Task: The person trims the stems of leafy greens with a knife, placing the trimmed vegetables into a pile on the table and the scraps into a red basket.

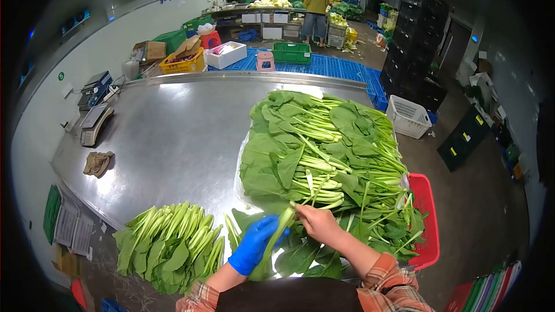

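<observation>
My left hand (254,247), in a blue glove, is closed around a leafy green (281,228) with a thick pale stem. The stem points up and away from me, its leaf hanging down near my apron. My bare right hand (318,223) pinches at the top end of that stem; the fingertips are partly hidden. Just beyond my hands lies a large heap of the same greens (315,150), stems mostly to the right. Left of my gloved hand, a smaller pile of greens (173,248) rests with its stems pointing up and away.
The steel table (179,121) bears a scale (96,124) and a brown cloth (98,163) at left. A red basket (426,219) stands against the right side. Beyond are a white crate (407,117), blue pallets (347,73), stacked black crates (413,40) and a person (316,8).
</observation>
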`<state>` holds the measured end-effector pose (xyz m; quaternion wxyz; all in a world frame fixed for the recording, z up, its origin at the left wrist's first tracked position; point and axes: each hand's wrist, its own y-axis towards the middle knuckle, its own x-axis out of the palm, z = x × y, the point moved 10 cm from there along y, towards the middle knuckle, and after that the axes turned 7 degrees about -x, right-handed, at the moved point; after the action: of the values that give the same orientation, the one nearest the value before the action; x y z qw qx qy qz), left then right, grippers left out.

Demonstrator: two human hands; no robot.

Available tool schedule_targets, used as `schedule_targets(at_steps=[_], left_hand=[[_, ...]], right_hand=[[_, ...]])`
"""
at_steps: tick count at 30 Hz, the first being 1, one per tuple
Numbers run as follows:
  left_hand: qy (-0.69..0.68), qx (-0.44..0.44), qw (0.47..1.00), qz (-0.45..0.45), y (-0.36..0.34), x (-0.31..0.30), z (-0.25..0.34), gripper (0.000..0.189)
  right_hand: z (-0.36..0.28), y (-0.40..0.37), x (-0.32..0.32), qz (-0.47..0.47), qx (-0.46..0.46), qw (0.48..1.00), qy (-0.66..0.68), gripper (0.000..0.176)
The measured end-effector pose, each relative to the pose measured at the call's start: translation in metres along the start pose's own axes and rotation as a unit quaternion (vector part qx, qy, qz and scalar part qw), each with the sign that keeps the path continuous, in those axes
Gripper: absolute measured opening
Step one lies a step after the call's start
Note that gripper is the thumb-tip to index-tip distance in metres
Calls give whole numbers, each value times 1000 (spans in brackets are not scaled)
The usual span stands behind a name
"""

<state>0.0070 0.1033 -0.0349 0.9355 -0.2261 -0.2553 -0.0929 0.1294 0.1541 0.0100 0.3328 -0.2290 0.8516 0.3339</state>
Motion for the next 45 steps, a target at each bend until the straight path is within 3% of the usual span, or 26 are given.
schedule_targets(at_steps=[1,2,3,5,6,7,9,10,11,13,14,15,19,22,27,29,30,32,34,35,37,38,41,42,44,45], left_hand=[[19,6,1000,3,-2,0,3,37],[38,13,999,4,-4,0,7,38],[56,21,998,3,-4,2,11,39],[18,15,1000,-13,0,8,11,45],[66,58,995,-36,6,5,7,44],[162,70,984,3,8,0,6,42],[350,97,928,84,10,-9,11,38],[349,76,928,108,12,-23,12,42],[388,164,899,118,6,-20,33,41],[452,335,816,135,-21,-2,77,41],[484,326,801,135,-25,2,83,40],[465,309,818,141,-27,1,84,39],[372,245,879,169,-24,-8,71,35],[316,145,920,179,-13,-27,47,27],[260,124,946,150,-23,-23,50,23],[295,237,911,165,-32,-21,63,25],[371,251,878,168,-43,-10,78,30],[398,314,844,175,-68,16,102,34],[452,356,802,161,-80,42,114,42],[534,416,717,164,-85,62,118,44],[597,387,677,189,-76,73,104,47],[622,348,678,178,-63,65,91,43],[496,245,822,134,-37,29,62,38],[459,251,840,143,-40,28,66,34],[436,230,858,146,-37,18,52,35],[423,218,867,147,-35,15,48,35]], right_hand=[[16,-5,9,-3,17,1000,5,37],[29,-11,10,59,-29,997,36,35],[33,-8,8,51,56,980,186,35],[6,-9,5,32,226,858,460,34],[-4,-5,0,29,217,873,435,35],[0,-7,4,3,220,900,376,32],[3,-1,-3,34,107,956,272,27],[11,-1,-8,41,108,963,242,24],[20,0,-17,45,109,970,211,22],[35,17,-57,80,73,994,-2,20],[51,18,-75,142,47,980,-128,21],[75,21,-84,124,134,967,-176,24],[115,42,-77,-7,245,938,-246,29],[113,51,-75,-24,222,942,-251,29],[81,46,-71,-68,191,955,-217,33],[40,42,-80,9,108,980,-167,31],[16,39,-89,44,63,988,-134,31],[-29,31,-103,96,-55,991,-72,32],[-38,22,-90,81,-47,991,101,33],[-43,17,-83,75,-41,979,185,33],[-33,3,-50,14,90,946,312,29],[-35,2,-42,1,104,941,322,28],[-27,-3,-35,9,178,912,370,31],[-23,-4,-34,19,208,897,389,33],[-31,3,-40,29,27,986,161,38],[-47,6,-42,32,-63,997,40,40]])
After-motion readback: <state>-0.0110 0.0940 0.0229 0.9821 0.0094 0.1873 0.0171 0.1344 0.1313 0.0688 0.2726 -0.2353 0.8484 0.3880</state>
